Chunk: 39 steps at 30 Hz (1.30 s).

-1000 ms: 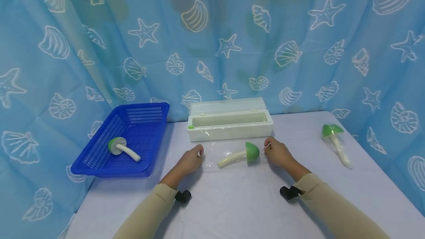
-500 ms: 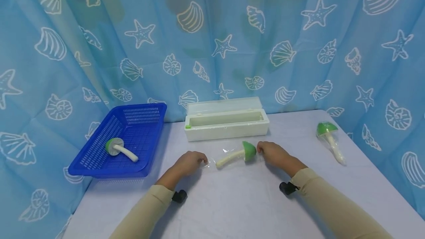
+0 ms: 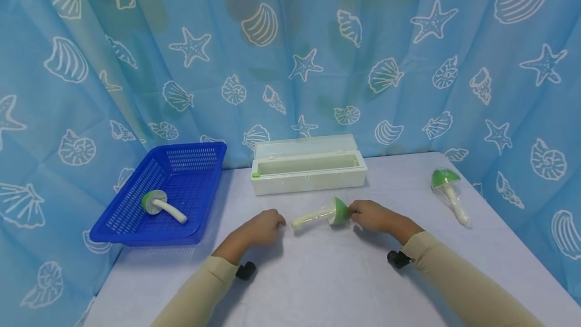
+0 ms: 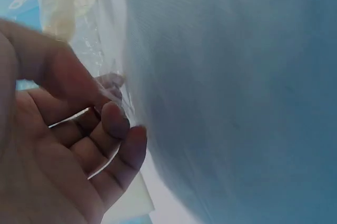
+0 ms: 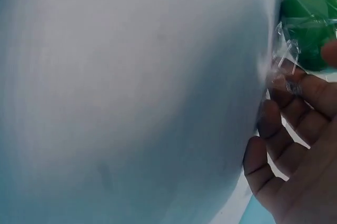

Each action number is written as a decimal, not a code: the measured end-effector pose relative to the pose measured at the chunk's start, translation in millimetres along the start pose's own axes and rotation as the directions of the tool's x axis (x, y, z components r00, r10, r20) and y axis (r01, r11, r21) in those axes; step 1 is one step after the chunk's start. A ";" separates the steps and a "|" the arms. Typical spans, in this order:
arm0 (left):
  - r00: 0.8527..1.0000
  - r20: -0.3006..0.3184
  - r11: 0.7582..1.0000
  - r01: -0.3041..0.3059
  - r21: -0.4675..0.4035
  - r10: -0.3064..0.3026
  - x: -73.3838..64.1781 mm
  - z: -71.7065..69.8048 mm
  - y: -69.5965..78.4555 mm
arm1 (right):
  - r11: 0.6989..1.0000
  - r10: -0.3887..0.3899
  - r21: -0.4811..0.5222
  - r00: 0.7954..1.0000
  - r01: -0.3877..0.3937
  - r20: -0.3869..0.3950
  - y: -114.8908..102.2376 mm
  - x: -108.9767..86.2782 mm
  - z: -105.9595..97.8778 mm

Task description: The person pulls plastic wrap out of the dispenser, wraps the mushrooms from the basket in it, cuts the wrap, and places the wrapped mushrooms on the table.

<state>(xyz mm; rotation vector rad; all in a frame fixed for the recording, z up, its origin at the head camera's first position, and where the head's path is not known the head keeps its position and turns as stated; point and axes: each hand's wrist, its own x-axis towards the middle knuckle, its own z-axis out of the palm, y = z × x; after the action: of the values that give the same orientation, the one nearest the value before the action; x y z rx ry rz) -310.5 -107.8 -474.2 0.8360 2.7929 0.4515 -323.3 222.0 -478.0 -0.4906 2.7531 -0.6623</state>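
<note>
Two hands worked at a green-capped mushroom (image 3: pixel 330 213) mid-table, in front of the white box (image 3: pixel 308 180). It lay on its side, cap twd R hand, stem end twd L; on the table (image 3: pixel 327 276) or just above it, couldn't tell. Clear plastic film (image 4: pixel 89 48) covered it at least in pt, creased & shiny round cap & stem.

L hand (image 3: pixel 263 227) was nr the stem end: thumb & index closed tog. in a pinch on the film, other fingers bent in. R hand (image 3: pixel 371 216) was right at the cap, fingers loosely bent, tips touching bunched film there, thumb a bit apart from them & by the cap; whether it had the film gripped, couldn't tell.

Box stood w/ lid (image 3: pixel 308 145) up at the back, small green tab (image 3: pixel 256 175) at its L front corner. Blue basket (image 3: pixel 190 180) sat far L w/ a 2nd mushroom (image 3: pixel 163 206) in it, stem slanting twd the near R. 3rd mushroom (image 3: pixel 451 193), in clear wrap, lay nr the table's R edge, cap away from the person. Beige sleeves (image 3: pixel 195 286), black wrist cam (image 3: pixel 246 270) below each cuff. Blue curtain (image 3: pixel 281 64) w/ white shells & starfish hung behind.
</note>
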 end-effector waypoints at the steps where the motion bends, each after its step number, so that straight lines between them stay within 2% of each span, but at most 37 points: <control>1: 1.000 0.004 1.000 0.009 -0.005 -0.009 -1.7 -0.4 0.3 | 1.000 0.010 0.004 1.000 -0.010 0.009 -0.7 -0.6 -0.4; 7: 0.998 0.005 0.998 0.056 0.015 -0.056 -4.4 1.4 0.9 | 0.997 0.033 -0.071 0.999 -0.034 -0.011 -4.5 3.4 4.6; 12: 0.996 -0.072 0.999 0.045 0.004 -0.045 -0.6 1.5 1.3 | 0.992 -0.008 -0.130 0.999 0.003 -0.045 -0.9 11.7 7.6; 15: 0.994 -0.101 0.999 0.042 -0.019 -0.044 0.3 1.5 -2.3 | 0.994 -0.047 -0.102 0.998 0.044 -0.035 5.2 13.2 7.1; 19: 0.992 -0.112 0.994 0.050 -0.095 -0.061 0.7 2.6 -13.2 | 0.996 -0.092 0.001 0.994 0.093 -0.055 15.6 10.4 5.4; 22: 0.989 -0.100 0.974 0.084 -0.209 -0.107 1.7 1.4 -20.2 | 0.989 -0.113 0.079 0.987 0.123 -0.116 21.0 9.3 3.2; 26: 0.979 -0.076 0.913 0.149 -0.379 -0.191 6.0 -0.4 -25.1 | 0.978 -0.158 0.103 0.966 0.182 -0.206 23.7 12.7 1.9; 29: 0.961 -0.089 0.862 0.192 -0.470 -0.263 11.8 0.8 -26.2 | 0.976 -0.152 0.116 0.955 0.186 -0.254 23.3 17.8 2.6; 33: 0.920 -0.128 0.802 0.247 -0.544 -0.370 22.1 3.2 -25.3 | 0.978 -0.084 0.158 0.954 0.134 -0.286 20.5 27.6 3.9; 37: 0.871 -0.164 0.780 0.312 -0.542 -0.463 35.8 3.2 -23.8 | 0.976 0.029 0.216 0.954 0.037 -0.298 14.8 38.9 1.7; 39: 0.836 -0.170 0.769 0.374 -0.518 -0.522 43.6 1.6 -23.9 | 0.972 0.088 0.236 0.947 -0.013 -0.309 11.7 44.7 -0.2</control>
<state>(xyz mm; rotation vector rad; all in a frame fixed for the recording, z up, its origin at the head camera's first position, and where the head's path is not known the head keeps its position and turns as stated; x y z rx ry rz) -357.9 -101.9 -488.0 -0.0368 2.8074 1.1808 -367.0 214.8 -491.3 -0.2795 2.9132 -1.1209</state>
